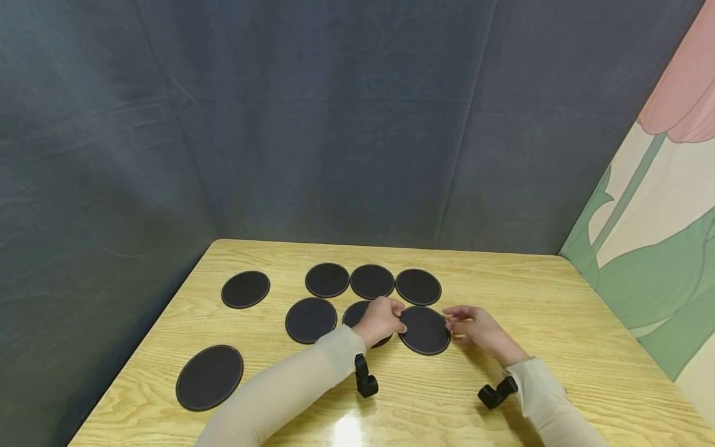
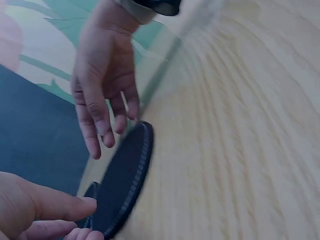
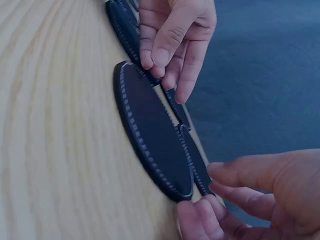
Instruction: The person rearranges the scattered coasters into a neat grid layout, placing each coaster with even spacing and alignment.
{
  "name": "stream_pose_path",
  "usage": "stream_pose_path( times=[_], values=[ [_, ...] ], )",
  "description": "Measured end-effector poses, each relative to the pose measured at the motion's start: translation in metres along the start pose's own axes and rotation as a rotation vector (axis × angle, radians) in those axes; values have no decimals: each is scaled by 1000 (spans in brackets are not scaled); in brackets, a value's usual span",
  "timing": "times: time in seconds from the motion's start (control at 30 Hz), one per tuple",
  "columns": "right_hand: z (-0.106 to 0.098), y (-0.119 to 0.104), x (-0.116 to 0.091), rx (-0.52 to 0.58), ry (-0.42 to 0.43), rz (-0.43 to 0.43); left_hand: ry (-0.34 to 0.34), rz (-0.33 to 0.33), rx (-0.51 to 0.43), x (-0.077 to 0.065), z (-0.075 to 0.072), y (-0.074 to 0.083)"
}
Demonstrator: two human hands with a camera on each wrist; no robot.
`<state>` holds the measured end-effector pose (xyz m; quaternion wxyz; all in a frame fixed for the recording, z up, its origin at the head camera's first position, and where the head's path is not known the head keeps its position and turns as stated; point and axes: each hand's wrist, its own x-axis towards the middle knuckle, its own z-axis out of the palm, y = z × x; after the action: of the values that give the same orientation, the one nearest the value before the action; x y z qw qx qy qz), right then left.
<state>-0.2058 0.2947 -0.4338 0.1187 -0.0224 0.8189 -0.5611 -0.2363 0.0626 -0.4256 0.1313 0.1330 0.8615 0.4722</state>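
A round black coaster [image 1: 424,330] with a light stitched rim lies flat on the table between my two hands. My left hand [image 1: 382,320] is at its left edge, partly covering a neighbouring coaster [image 1: 353,315]. In the left wrist view, the left thumb and fingertips are close to the coaster's rim; whether they touch it I cannot tell. My right hand [image 1: 479,330] is at the right edge with loosely bent fingers. The right wrist view shows the right hand [image 3: 265,192] with its lower fingertips at the end of the coaster [image 3: 152,130], thumb apart from it.
Three coasters form a row behind, one of them the middle coaster [image 1: 372,282]. Another coaster [image 1: 311,320] is left of my left hand. Two more, a far coaster [image 1: 246,289] and a near coaster [image 1: 210,377], lie apart at left. A dark curtain [image 1: 335,124] hangs behind the wooden table [image 1: 558,310].
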Motion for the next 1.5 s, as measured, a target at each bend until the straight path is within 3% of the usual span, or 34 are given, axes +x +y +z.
stream_pose_path(
  times=[0.43, 0.8, 1.0, 1.17, 1.5],
  values=[
    [8, -38, -9, 23, 11, -116, -98, 20, -315, -10, -31, 8],
    [35, -63, 3, 82, -73, -269, -63, 34, -351, -26, -76, 8],
    [51, -78, 14, 86, -111, -322, 5, 39, -356, -37, -106, 1],
    [66, -92, 26, 97, -143, -346, 50, 48, -369, -47, -132, -6],
    [99, -123, 55, 142, -188, -365, 164, -14, -345, -63, -179, -28]
  ],
)
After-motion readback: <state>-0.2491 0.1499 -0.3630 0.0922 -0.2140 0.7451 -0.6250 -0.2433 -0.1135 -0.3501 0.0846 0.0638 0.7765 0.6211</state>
